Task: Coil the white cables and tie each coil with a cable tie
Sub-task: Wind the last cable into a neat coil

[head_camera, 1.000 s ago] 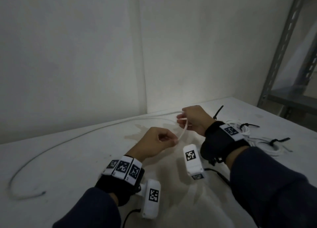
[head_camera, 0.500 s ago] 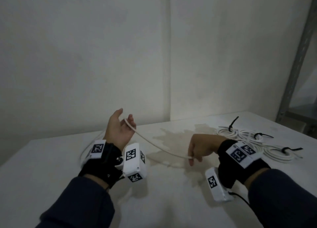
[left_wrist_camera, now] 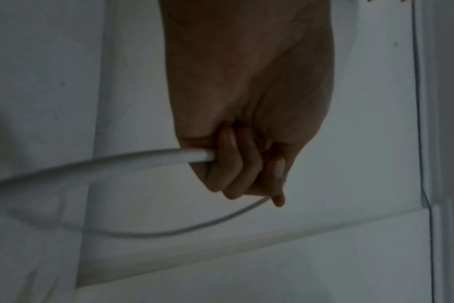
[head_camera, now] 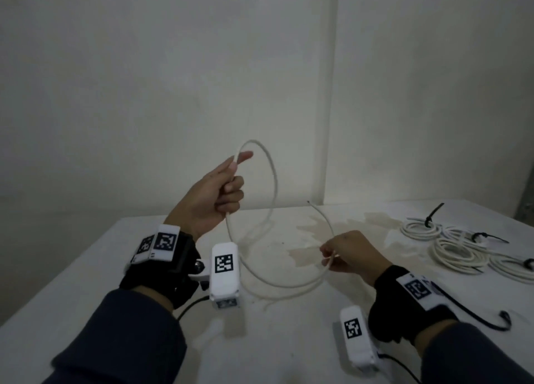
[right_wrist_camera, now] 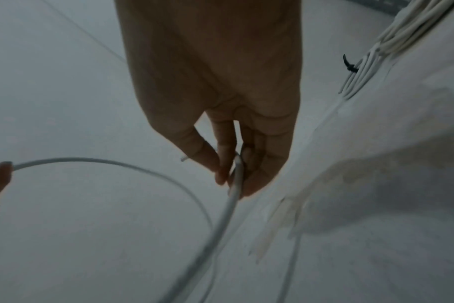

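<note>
Left hand (head_camera: 213, 194) has risen, fist around white cable (head_camera: 274, 187), first loop now standing above tabletop (head_camera: 86, 268); right hand (head_camera: 348, 256) pinches cable near free end; coiling begun; tied coils (head_camera: 456, 248) lie right.

**Smooth cable jacket, matt table, cloth and plastic at the wrists**

The white cable (head_camera: 274, 181) has a smooth, plastic-looking jacket with a faint sheen, seen most clearly in the left wrist view (left_wrist_camera: 143, 162). The coiled cables (head_camera: 459, 250) on the table share that smooth white jacket, and the black cable ties (head_camera: 433, 214) on them look like thin matt plastic. The table (head_camera: 72, 282) has a matt white top, marked by a dull, yellowish stain (head_camera: 315, 239). The wall (head_camera: 144, 80) looks matt and slightly uneven. Both wrist straps (head_camera: 173, 271) look like black cloth, carrying hard white plastic camera housings (head_camera: 224, 271). The sleeves (head_camera: 130, 340) are dark, matt cloth.
</note>
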The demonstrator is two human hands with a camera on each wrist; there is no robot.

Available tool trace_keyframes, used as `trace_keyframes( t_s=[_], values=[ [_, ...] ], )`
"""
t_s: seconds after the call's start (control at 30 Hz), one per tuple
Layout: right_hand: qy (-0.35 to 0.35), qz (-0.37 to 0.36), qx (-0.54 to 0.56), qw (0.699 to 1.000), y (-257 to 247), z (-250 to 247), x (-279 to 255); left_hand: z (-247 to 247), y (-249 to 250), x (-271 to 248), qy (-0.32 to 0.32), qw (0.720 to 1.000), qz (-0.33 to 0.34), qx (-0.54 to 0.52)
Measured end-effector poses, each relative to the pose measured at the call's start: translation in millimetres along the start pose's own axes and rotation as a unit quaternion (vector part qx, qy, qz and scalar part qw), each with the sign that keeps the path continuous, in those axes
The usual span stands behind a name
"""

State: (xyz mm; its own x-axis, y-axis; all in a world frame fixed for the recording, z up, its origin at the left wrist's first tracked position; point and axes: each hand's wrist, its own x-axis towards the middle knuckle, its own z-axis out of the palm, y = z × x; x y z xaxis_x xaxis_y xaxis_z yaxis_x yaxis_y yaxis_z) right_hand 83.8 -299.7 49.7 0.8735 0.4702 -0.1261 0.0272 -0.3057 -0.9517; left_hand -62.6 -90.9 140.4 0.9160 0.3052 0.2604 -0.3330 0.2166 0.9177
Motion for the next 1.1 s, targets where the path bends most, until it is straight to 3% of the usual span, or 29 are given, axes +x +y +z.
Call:
trace_keyframes(
  t_s=[0.2, 0.33, 0.43, 0.53, 0.57, 0.63, 0.7, 0.77, 0.8, 0.87, 0.9, 0.93, 1.0, 1.1],
  values=[
    [0.054, -0.055, 0.145, 0.986, -0.8, 16.2, 3.2, -51.1, -20.7, -0.4, 0.157, 0.982, 0.011, -0.104],
    [0.074, -0.052, 0.210, 0.974, 5.2, 27.4, 8.6, -91.1, -71.8, 1.1, 0.335, 0.940, -0.025, -0.066],
    [0.062, -0.025, 0.261, 0.963, 11.2, 38.2, 14.6, -109.5, -96.2, 2.7, 0.401, 0.911, -0.076, -0.057],
    [0.055, -0.002, 0.337, 0.940, 10.6, 50.2, 19.8, -115.8, -97.5, 5.2, 0.384, 0.917, -0.101, -0.027],
    [0.061, 0.005, 0.375, 0.925, 9.2, 54.1, 20.6, -115.5, -92.4, 4.8, 0.376, 0.921, -0.101, 0.028],
    [0.081, 0.020, 0.452, 0.888, 6.6, 61.0, 22.6, -107.1, -78.7, -1.2, 0.371, 0.900, -0.087, 0.211],
    [0.095, 0.031, 0.513, 0.853, 6.4, 67.0, 21.8, -90.8, -70.0, -11.2, 0.324, 0.898, -0.060, 0.292],
    [0.096, 0.032, 0.564, 0.819, 6.7, 71.8, 19.7, -65.4, -66.0, -28.4, 0.200, 0.940, -0.111, 0.254],
    [0.095, 0.032, 0.586, 0.804, 6.5, 73.9, 19.1, -52.1, -66.8, -38.5, 0.114, 0.947, -0.174, 0.245],
    [0.097, 0.036, 0.615, 0.781, 6.6, 76.5, 18.9, -39.3, -74.5, -55.0, -0.060, 0.915, -0.302, 0.260],
    [0.096, 0.040, 0.623, 0.775, 6.7, 77.4, 18.7, -36.2, -80.5, -59.3, -0.113, 0.899, -0.342, 0.250],
    [0.093, 0.046, 0.628, 0.771, 6.6, 78.0, 18.4, -35.7, -86.8, -61.3, -0.127, 0.895, -0.365, 0.224],
    [0.084, 0.056, 0.638, 0.764, 7.5, 79.1, 17.5, -36.9, -95.3, -58.5, -0.068, 0.923, -0.354, 0.135],
    [0.057, 0.064, 0.629, 0.773, 10.7, 84.0, 13.1, -37.6, -104.1, -51.1, 0.054, 0.966, -0.251, -0.023]
  ],
)
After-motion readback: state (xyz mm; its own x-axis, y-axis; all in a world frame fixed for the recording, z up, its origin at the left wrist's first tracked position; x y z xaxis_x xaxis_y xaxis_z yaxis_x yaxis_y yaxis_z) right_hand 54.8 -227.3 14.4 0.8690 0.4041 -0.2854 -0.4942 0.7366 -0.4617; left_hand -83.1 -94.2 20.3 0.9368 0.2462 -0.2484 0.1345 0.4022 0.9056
